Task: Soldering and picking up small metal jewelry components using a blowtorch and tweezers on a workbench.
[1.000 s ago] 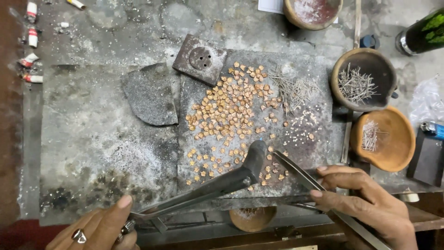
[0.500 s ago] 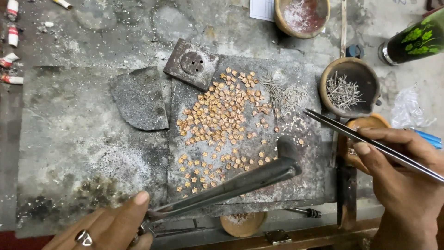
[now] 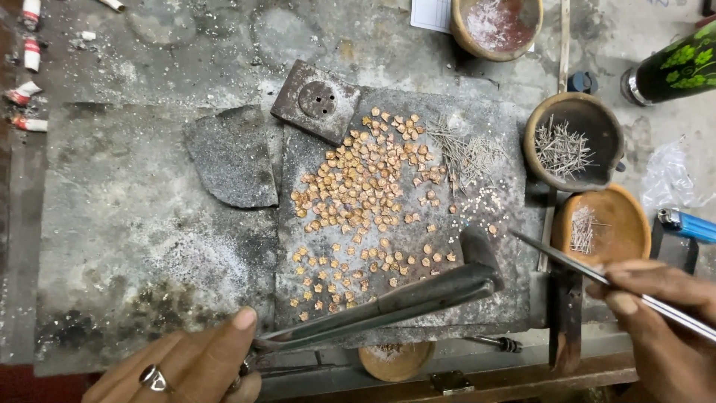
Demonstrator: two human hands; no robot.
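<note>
**A:** Copper-coloured small pieces (image 3: pixel 365 201) lie scattered over the grey slab (image 3: pixel 418 298) at centre, dense at the far end and thinner toward the near edge. Which hand stands closer to them?

**B:** Neither hand touches them. The left hand (image 3: pixel 186 366), near left and wearing a ring, is closed round the handle of a dark metal blowpipe-like tool (image 3: pixel 388 302). The tool's long axis runs from near left up to the right, and its bent nozzle sits over the slab's near right part, just right of the thinnest scatter of pieces.

**A:** And the other hand?

**B:** The right hand (image 3: pixel 664 313), near right, pinches thin metal tweezers (image 3: pixel 567 261) between thumb and fingers. Their long axis runs from near right to far left, the tip hanging at the slab's right edge, just beside the tool's nozzle and near the orange clay dish (image 3: pixel 619 216). Whether the tips are together cannot be told.

**A:** So how do the pieces lie from the tweezers?

**B:** To the left and slightly farther, roughly along the tweezers' own line. The nearest loose pieces are close to the tip; the dense cluster is well apart. Thin wire bits (image 3: pixel 462 153) lie at the slab's far right, and more fill the dark bowl (image 3: pixel 608 134) beyond.
</note>
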